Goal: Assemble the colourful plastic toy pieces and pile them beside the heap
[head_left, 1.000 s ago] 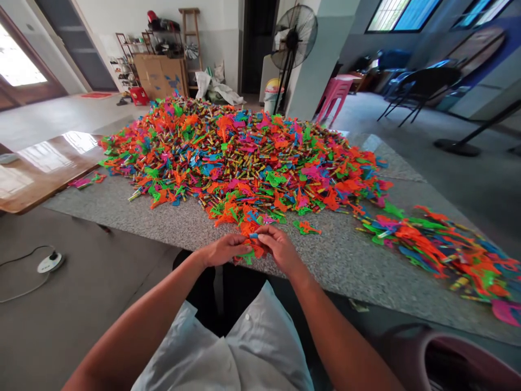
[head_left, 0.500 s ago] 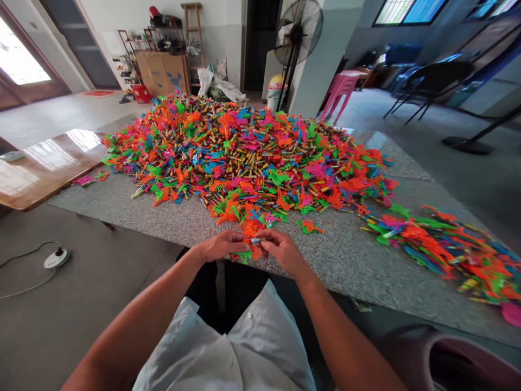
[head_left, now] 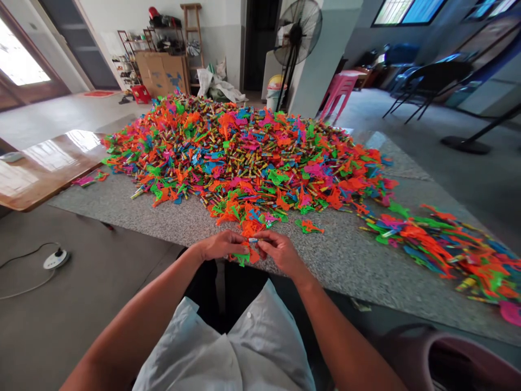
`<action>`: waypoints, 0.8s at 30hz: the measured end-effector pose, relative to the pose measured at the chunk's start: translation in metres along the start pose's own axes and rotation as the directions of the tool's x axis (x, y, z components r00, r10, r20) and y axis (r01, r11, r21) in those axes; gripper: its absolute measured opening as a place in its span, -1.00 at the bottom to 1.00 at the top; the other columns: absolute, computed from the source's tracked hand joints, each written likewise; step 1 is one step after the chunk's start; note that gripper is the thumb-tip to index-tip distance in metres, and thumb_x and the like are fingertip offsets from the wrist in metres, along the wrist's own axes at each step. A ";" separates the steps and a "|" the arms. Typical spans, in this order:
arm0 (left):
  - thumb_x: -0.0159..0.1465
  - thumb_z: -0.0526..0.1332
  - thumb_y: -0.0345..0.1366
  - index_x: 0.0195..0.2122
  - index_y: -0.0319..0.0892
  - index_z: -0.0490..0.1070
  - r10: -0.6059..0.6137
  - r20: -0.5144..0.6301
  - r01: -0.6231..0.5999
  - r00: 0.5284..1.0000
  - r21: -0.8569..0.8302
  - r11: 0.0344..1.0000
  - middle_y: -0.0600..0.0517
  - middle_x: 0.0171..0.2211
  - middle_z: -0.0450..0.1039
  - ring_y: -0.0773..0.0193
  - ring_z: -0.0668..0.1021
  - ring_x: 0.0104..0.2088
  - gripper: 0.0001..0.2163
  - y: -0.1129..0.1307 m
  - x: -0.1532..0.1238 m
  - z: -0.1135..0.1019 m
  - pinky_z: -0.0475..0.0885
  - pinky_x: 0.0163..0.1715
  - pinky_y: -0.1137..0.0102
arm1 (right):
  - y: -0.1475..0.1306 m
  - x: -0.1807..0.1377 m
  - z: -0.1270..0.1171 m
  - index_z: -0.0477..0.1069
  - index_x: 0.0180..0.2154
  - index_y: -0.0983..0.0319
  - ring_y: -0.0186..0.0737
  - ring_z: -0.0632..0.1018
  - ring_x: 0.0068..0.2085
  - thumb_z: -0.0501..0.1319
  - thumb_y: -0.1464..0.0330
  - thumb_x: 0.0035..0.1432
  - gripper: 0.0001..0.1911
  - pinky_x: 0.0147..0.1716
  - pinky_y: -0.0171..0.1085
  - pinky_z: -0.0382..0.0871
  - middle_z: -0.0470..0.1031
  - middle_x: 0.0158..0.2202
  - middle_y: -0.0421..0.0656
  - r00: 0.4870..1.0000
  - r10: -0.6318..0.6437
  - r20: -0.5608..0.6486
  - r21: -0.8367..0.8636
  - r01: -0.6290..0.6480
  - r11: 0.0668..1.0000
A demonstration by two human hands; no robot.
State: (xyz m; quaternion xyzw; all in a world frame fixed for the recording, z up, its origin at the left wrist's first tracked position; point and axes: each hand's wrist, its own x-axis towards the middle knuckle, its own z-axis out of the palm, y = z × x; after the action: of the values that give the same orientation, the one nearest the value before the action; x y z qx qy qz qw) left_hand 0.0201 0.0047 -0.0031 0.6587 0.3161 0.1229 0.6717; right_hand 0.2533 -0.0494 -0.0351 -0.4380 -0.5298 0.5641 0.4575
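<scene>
At the near edge of the stone table, my left hand (head_left: 222, 245) is closed, its thumb and fingers on small bright plastic pieces. A green piece (head_left: 243, 259) and an orange piece (head_left: 254, 255) show below its fingertips; whether they are held or lying on the table I cannot tell. My right hand (head_left: 281, 251) pinches a small shiny tube (head_left: 253, 240) between thumb and fingers, its silvery end pointing at the left fingertips. Just beyond both hands lies the front of a large heap (head_left: 248, 157) of flat orange, green, blue and pink plastic shapes with tubes.
The grey speckled table (head_left: 334, 244) carries a second pile (head_left: 443, 244) at right. A brown wooden board (head_left: 44, 168) adjoins at left. A pinkish-brown tub (head_left: 439, 347) stands near my right elbow. Behind are a standing fan (head_left: 296, 33) and pink stools (head_left: 343, 89).
The tube between my hands has shifted slightly left toward the left fingertips. The green piece below the left hand sits a little lower. Both hands stay in nearly the same place.
</scene>
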 end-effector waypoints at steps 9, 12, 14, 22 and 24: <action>0.23 0.39 0.03 -0.33 -0.21 0.67 -0.023 0.027 0.022 0.999 0.036 0.999 0.05 -0.50 0.48 0.31 0.43 -0.49 -0.65 -0.001 -0.002 -0.002 0.29 -0.49 0.44 | -0.004 -0.005 -0.005 0.64 -0.11 0.14 -0.28 0.50 -0.46 0.36 0.24 0.20 -0.77 -0.37 -0.27 0.42 0.52 -0.48 -0.26 0.997 0.039 0.065 -0.046 -0.036 0.998; 0.23 0.39 0.01 -0.30 -0.21 0.67 -0.038 0.041 0.039 0.998 -0.008 0.999 0.02 -0.47 0.51 0.30 0.45 -0.46 -0.66 -0.004 -0.001 0.000 0.33 -0.44 0.43 | -0.011 -0.008 -0.013 0.66 -0.11 0.14 -0.26 0.52 -0.45 0.37 0.24 0.20 -0.76 -0.37 -0.27 0.41 0.53 -0.50 -0.25 0.990 0.071 0.118 -0.074 -0.063 0.995; 0.22 0.40 0.01 -0.32 -0.21 0.67 -0.047 0.020 0.047 0.999 -0.045 0.998 0.01 -0.48 0.51 0.30 0.44 -0.48 -0.66 -0.005 0.000 0.003 0.32 -0.45 0.42 | -0.014 -0.008 -0.018 0.67 -0.11 0.14 -0.25 0.52 -0.46 0.39 0.24 0.18 -0.76 -0.39 -0.28 0.40 0.53 -0.51 -0.25 0.984 0.089 0.155 -0.070 -0.079 0.994; 0.24 0.37 0.05 -0.29 -0.19 0.65 -0.028 -0.025 0.028 0.999 -0.004 1.000 0.04 -0.49 0.48 0.31 0.44 -0.51 -0.64 -0.005 0.017 0.020 0.31 -0.51 0.45 | -0.008 -0.018 -0.037 0.65 -0.08 0.19 -0.28 0.52 -0.48 0.39 0.18 0.20 -0.69 -0.42 -0.30 0.41 0.55 -0.50 -0.25 0.977 0.158 0.146 -0.092 -0.146 0.985; 0.25 0.35 0.07 -0.24 -0.15 0.65 0.006 -0.103 -0.004 0.995 0.023 1.000 0.05 -0.46 0.49 0.31 0.44 -0.50 -0.64 -0.007 0.025 0.023 0.31 -0.53 0.46 | -0.004 -0.023 -0.057 0.65 -0.11 0.21 -0.29 0.52 -0.48 0.38 0.18 0.18 -0.70 -0.43 -0.31 0.42 0.55 -0.49 -0.24 0.989 0.144 0.018 -0.107 -0.142 0.984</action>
State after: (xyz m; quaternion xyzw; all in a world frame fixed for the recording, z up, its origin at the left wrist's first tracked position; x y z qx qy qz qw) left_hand 0.0513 0.0001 -0.0185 0.6599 0.3497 0.1548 0.6468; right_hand 0.3139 -0.0608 -0.0337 -0.4911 -0.5319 0.5724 0.3852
